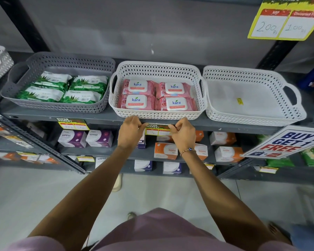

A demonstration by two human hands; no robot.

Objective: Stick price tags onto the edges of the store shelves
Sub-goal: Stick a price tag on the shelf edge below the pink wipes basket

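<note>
A yellow, green and red price tag (158, 129) lies against the front edge of the grey shelf (225, 126), below the white basket of pink Kara wipes (158, 115). My left hand (130, 132) pinches the tag's left end. My right hand (182, 134), with a bead bracelet on the wrist, pinches its right end. Another price tag (72, 123) sits stuck on the same shelf edge further left, below the grey basket (58, 105).
An empty white basket (252, 116) stands on the right of the shelf. A "Buy 1 Get 1 Free" sign (286, 144) juts out at the right. A large price sign (285, 22) hangs top right. Lower shelves hold boxed goods and small tags.
</note>
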